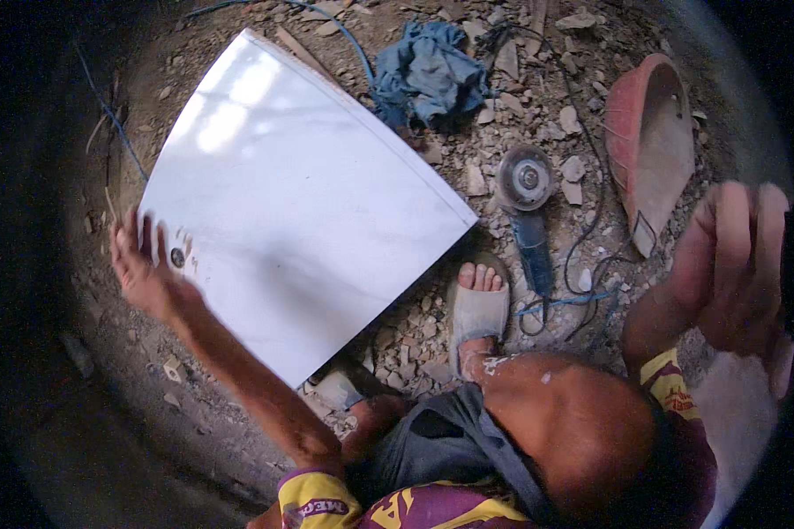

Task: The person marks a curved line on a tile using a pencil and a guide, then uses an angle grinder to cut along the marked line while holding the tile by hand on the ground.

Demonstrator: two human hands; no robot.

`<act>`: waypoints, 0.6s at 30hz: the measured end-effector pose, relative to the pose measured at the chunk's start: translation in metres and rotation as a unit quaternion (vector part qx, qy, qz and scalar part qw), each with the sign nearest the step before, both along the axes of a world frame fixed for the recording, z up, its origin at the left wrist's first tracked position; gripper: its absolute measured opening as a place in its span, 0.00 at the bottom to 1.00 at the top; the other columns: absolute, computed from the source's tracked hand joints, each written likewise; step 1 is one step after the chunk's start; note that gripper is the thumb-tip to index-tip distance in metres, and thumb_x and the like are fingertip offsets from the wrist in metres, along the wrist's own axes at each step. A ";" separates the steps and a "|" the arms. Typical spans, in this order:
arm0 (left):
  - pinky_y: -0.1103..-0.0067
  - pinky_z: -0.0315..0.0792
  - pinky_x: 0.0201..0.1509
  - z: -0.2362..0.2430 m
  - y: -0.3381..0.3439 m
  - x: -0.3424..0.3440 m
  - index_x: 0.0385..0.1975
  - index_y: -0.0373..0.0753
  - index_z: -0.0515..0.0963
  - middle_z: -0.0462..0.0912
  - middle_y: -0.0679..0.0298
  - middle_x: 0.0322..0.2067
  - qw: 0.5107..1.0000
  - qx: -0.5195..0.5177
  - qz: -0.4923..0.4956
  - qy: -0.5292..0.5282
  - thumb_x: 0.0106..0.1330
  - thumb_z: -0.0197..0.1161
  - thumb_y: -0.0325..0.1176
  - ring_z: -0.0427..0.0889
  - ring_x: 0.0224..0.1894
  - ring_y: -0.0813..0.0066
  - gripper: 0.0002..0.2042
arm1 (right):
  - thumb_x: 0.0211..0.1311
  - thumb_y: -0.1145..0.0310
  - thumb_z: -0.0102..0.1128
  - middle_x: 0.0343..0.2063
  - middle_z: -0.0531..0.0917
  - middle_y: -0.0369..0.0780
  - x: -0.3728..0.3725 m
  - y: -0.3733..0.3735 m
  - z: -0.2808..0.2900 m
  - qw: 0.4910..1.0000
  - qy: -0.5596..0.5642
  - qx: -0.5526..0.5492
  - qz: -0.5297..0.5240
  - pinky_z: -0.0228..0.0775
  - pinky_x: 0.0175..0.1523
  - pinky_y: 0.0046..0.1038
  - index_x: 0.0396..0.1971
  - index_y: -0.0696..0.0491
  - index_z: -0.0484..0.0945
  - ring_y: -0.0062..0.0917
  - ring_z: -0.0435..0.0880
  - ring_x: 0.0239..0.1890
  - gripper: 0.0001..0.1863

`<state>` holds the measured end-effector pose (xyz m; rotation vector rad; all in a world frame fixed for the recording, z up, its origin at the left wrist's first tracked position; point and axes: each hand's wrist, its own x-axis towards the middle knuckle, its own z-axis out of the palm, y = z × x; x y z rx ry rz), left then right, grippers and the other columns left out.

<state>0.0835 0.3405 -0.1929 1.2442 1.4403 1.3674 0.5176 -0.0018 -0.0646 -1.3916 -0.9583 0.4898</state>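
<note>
The left hand (pixel 146 264) rested flat, fingers spread, on the near-left corner of a large white tile (pixel 300 203) that lay on rubble-strewn ground (pixel 432 326). The right hand (pixel 737 264) was raised close to the camera, blurred, fingers loosely together, holding nothing that could be made out, well apart from the tile. The tile's right edge ran beside an angle grinder (pixel 528 198) with its blue cable (pixel 582 291), leaving only a narrow strip of ground. A sandalled foot (pixel 479 309) sat just off the tile's near-right corner. A blue cloth (pixel 432 70) lay against the far edge, and a red basin (pixel 653 145) stood farther right.
</note>
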 end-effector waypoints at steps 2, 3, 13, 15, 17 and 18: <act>0.64 0.83 0.70 -0.029 0.021 -0.066 0.71 0.31 0.74 0.87 0.47 0.63 0.998 -0.016 0.062 0.020 0.86 0.60 0.40 0.87 0.64 0.55 0.23 | 0.81 0.52 0.60 0.41 0.87 0.37 0.002 0.000 0.013 0.999 -0.030 -0.012 -0.002 0.73 0.48 0.27 0.59 0.54 0.84 0.21 0.81 0.43 0.22; 0.64 0.83 0.69 -0.042 0.031 -0.097 0.71 0.32 0.75 0.87 0.47 0.63 0.992 -0.025 0.096 0.072 0.86 0.61 0.41 0.87 0.64 0.54 0.23 | 0.82 0.51 0.59 0.42 0.87 0.37 0.002 -0.001 0.010 1.000 -0.025 -0.007 -0.004 0.73 0.49 0.27 0.60 0.54 0.84 0.21 0.81 0.44 0.23; 0.62 0.77 0.67 -0.157 -0.023 -0.258 0.70 0.30 0.79 0.86 0.47 0.63 0.933 -0.266 0.148 0.192 0.84 0.59 0.58 0.86 0.61 0.57 0.34 | 0.83 0.41 0.50 0.52 0.87 0.39 -0.019 0.045 -0.001 0.994 -0.072 -0.055 0.068 0.73 0.58 0.31 0.65 0.55 0.82 0.24 0.82 0.54 0.32; 0.64 0.77 0.66 -0.147 -0.027 -0.255 0.70 0.29 0.79 0.87 0.49 0.63 0.946 -0.261 0.122 0.147 0.85 0.58 0.58 0.86 0.61 0.59 0.34 | 0.84 0.40 0.49 0.54 0.87 0.40 -0.031 0.057 -0.021 0.992 -0.070 -0.051 0.092 0.73 0.59 0.32 0.66 0.55 0.81 0.25 0.83 0.56 0.34; 0.65 0.77 0.66 -0.150 -0.027 -0.235 0.70 0.28 0.78 0.87 0.51 0.63 0.956 -0.268 0.089 0.080 0.85 0.57 0.58 0.85 0.60 0.60 0.34 | 0.84 0.38 0.47 0.57 0.87 0.40 -0.038 0.075 -0.016 0.988 -0.093 -0.058 0.108 0.74 0.61 0.32 0.67 0.56 0.81 0.26 0.83 0.58 0.36; 0.67 0.77 0.65 -0.146 -0.026 -0.233 0.69 0.26 0.79 0.87 0.52 0.62 0.955 -0.271 0.098 0.066 0.86 0.56 0.57 0.85 0.59 0.62 0.34 | 0.84 0.37 0.46 0.58 0.87 0.40 -0.038 0.086 -0.016 0.987 -0.097 -0.053 0.113 0.74 0.62 0.33 0.67 0.56 0.81 0.26 0.83 0.59 0.37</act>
